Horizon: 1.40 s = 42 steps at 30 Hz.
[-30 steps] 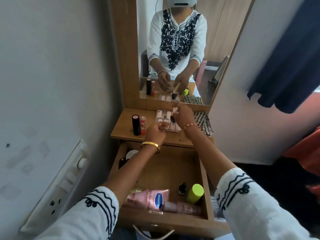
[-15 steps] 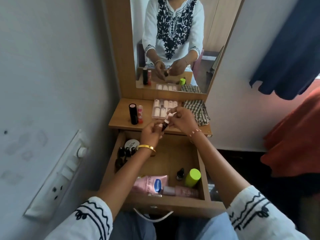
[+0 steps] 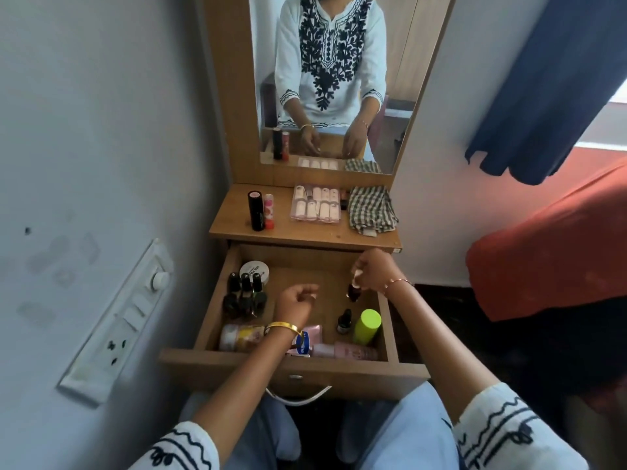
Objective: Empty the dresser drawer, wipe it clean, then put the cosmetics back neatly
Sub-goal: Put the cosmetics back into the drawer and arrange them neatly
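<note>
The wooden drawer (image 3: 390, 320) stands pulled open below the dresser top. My right hand (image 3: 371, 271) hangs over its right side and pinches a small dark bottle (image 3: 353, 293) by its white cap. My left hand (image 3: 296, 301) hovers over the drawer's middle, fingers loosely curled, holding nothing. Inside lie several dark nail polish bottles (image 3: 245, 295), a white round jar (image 3: 254, 270), a small dropper bottle (image 3: 344, 321), a lime-capped bottle (image 3: 367, 325), a pink tube (image 3: 314, 334), a pink bottle (image 3: 346, 351) and a clear jar (image 3: 239, 336).
On the dresser top (image 3: 305, 234) stand a black tube (image 3: 255, 210) and a pink-red stick (image 3: 269, 210), next to a clear case of press-on nails (image 3: 316, 206) and a checked cloth (image 3: 371, 212). A mirror (image 3: 400, 79) rises behind. A switch panel (image 3: 118, 320) is on the left wall.
Both hands came down from the dresser top to over the drawer. They separated: my right hand carries the small bottle alone, my left hand has let go.
</note>
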{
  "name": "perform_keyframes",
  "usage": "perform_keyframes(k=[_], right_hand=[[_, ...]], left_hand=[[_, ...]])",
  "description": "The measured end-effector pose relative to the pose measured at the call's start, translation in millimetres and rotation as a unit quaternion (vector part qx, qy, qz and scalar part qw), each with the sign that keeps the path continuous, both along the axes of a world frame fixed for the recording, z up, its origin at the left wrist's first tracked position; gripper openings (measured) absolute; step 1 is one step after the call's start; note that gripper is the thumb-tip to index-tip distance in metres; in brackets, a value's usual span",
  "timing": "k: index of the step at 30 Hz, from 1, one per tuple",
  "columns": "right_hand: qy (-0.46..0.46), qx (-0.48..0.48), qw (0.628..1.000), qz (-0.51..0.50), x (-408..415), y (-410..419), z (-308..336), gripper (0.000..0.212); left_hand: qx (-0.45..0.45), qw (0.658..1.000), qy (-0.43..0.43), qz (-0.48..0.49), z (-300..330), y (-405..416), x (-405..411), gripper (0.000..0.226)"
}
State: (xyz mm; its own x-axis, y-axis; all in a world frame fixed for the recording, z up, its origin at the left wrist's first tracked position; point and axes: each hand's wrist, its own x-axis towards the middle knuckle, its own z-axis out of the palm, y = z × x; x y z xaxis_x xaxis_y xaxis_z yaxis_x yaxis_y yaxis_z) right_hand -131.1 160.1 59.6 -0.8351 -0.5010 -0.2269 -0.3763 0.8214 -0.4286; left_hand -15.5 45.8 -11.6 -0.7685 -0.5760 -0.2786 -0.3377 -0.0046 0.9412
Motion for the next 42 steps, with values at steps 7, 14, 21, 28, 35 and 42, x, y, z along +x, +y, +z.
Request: perform_keyframes(k=[7, 14, 21, 28, 35, 42], right_hand=[[0.034, 0.140, 0.988, 0.051, 10, 6, -20, 0.026], [0.047, 0.180, 0.981, 0.058, 13, 1, -31, 0.028], [0.064, 0.199, 0.975, 0.080, 14, 2, -25, 0.032], [0.085, 0.230, 0.963, 0.110, 19, 1, -25, 0.031], [0.112, 0.228, 0.960, 0.117, 21, 4, -23, 0.027], [0.111, 0.223, 0.963, 0.106, 20, 6, -25, 0.027]], left_hand=[[-0.061, 0.997, -0.021, -0.033, -3, -1, 6, 0.020], [-0.058, 0.997, -0.029, -0.037, -5, -2, 7, 0.020], [-0.049, 0.997, -0.034, -0.045, -4, -2, 8, 0.020], [-0.054, 0.997, -0.028, -0.050, -4, -2, 10, 0.020], [-0.051, 0.997, -0.022, -0.052, -4, -1, 11, 0.020], [-0.046, 0.998, -0.017, -0.049, -3, 0, 11, 0.019]])
